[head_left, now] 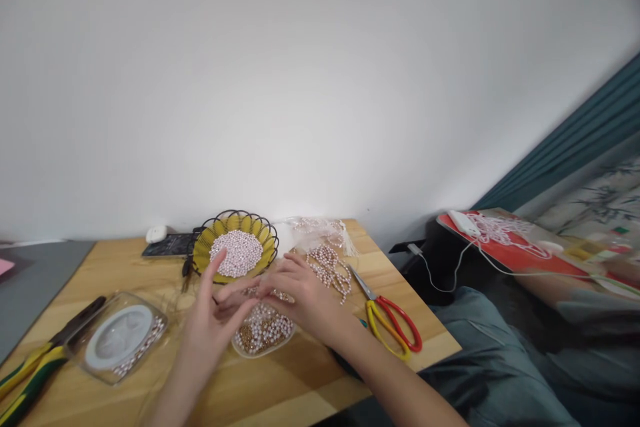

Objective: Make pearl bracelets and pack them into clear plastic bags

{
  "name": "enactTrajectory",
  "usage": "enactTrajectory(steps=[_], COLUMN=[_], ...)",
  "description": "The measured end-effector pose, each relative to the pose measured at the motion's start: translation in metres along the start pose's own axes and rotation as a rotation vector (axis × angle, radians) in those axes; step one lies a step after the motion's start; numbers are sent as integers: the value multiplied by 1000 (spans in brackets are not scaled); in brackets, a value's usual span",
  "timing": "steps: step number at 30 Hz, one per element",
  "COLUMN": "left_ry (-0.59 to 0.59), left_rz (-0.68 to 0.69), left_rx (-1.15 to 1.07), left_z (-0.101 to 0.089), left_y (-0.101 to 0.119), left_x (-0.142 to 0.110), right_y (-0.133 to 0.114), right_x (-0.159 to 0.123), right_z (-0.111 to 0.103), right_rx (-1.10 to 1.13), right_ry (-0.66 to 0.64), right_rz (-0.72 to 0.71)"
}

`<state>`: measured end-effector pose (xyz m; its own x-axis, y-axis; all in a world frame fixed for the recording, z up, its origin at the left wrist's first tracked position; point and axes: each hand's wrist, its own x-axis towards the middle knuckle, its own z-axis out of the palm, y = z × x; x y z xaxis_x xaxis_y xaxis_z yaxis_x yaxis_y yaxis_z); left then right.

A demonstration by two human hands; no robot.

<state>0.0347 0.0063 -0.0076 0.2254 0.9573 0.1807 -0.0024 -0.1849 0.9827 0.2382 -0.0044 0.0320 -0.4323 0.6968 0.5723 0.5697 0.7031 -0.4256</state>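
Observation:
My left hand [217, 310] and my right hand [307, 293] meet at the fingertips above a clear tub [264, 352] of gold and pinkish pearl beads. The fingers of both hands are pressed together in a pinch; whatever sits between them is too small and blurred to make out. Just behind the hands stands a black wire basket [274, 238] with a yellow lining, holding many pale pink beads [237, 252]. Strung pink beads [327, 267] lie past my right hand. Red-and-yellow-handled scissors [387, 320] rest on the table to the right, blades partly apart.
At left are a clear box [150, 310] with a white spool [120, 337] and yellow-green-handled pliers [47, 360]. A phone [167, 245] and white earbud case [157, 234] lie near the wall. Another person's arm [545, 290] reaches toward the red-topped surface [480, 230] with a white cable.

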Motion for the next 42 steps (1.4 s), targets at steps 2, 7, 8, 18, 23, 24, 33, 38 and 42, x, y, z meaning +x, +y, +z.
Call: enactTrajectory(steps=[2,7,8,18,23,24,33,38,42], left_ry=[11,26,31,-7,-23,-28,-176,-262,-302], left_rz=[-43,-32,-25,-3,32,36,45,60,139], left_rx=[-42,-12,-11,122,254,264,318,244,232], left_z=[3,3,4,-6,-13,-14,-26,-30,-34], left_y=[-1,2,3,20,20,20,22,24,25], left_x=[1,5,6,4,3,3,-4,-8,-7], right_y=[-2,-8,-8,3,-1,-2,-6,-5,-2], right_x=[-3,-12,-13,-15,-14,-14,-19,-23,-25], right_z=[4,13,15,19,14,13,3,-3,-3], right_rx=[-13,11,53,630,701,694,785,943,1009], right_ry=[65,300,352,230,124,133,114,92,98], right_rz=[-4,8,69,497,525,534,508,452,378])
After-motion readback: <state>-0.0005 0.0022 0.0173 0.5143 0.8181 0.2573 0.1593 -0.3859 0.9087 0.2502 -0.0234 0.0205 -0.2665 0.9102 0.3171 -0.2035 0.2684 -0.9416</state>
